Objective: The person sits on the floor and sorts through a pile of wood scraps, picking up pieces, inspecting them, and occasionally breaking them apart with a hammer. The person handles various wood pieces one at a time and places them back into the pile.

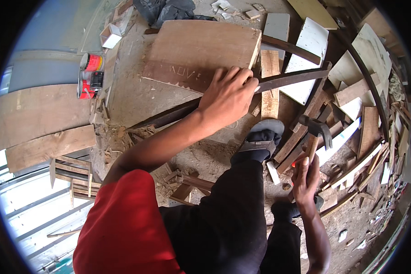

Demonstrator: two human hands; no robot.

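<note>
A long dark wooden strip (294,79) runs slantwise across the middle of the head view. My left hand (228,93) is closed over it, fingers curled down around its upper edge. Just beyond those fingers lies a brown plywood panel (205,45) with a ragged near edge. At the right, my right hand (306,180) grips a hammer (312,145) by its wooden handle. The hammer's dark metal head is raised above the wood scraps, apart from the strip. Under the strip, a pale wooden board (270,86) reaches toward my shoed foot (260,139).
A toothed saw blade (340,142) lies behind the hammer among scattered offcuts. White panels (306,59) lie at the far right. Red and black cans (91,77) stand at the left, near large boards (45,112). A black plastic bag (169,11) sits at the back.
</note>
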